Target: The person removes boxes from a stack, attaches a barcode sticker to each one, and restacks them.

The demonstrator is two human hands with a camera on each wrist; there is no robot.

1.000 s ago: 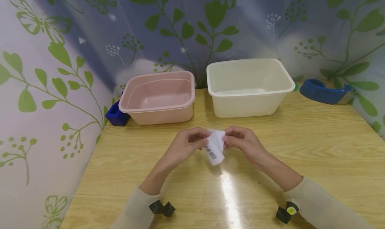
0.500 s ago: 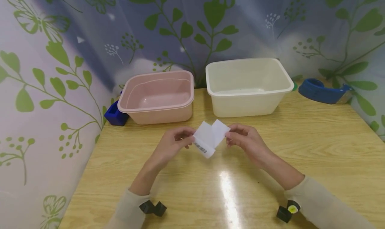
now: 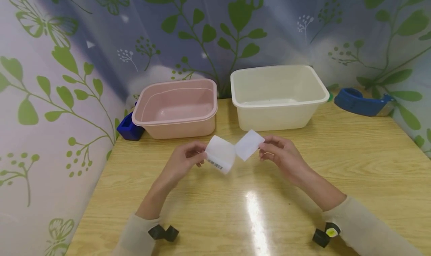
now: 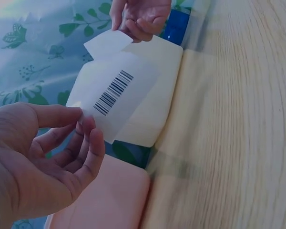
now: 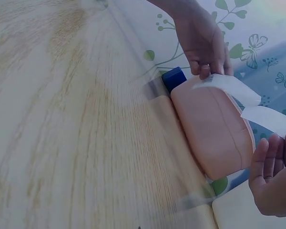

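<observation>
My left hand (image 3: 183,160) pinches the edge of a white barcode label (image 3: 220,155) between thumb and fingers. The barcode (image 4: 113,92) shows plainly in the left wrist view, and the paper bends slightly. On the other side, my right hand (image 3: 281,157) pinches the corner of a smaller white paper piece (image 3: 250,145). The two papers meet or overlap at a narrow point between the hands; I cannot tell whether they are still joined. Both are held above the wooden table. In the right wrist view the right hand (image 5: 276,176) is partly cut off by the frame.
Behind the hands stand a pink basin (image 3: 182,129) on the left and a cream basin (image 3: 276,117) on the right. A dark blue holder (image 3: 130,128) sits beside the pink basin. A blue tape dispenser (image 3: 361,102) is at the far right, near the patterned curtain (image 3: 286,31).
The hands have moved apart, left hand leftward and right hand slightly rightward. The white paper, bunched between them earlier, now spreads into two flaps, one in each hand.
</observation>
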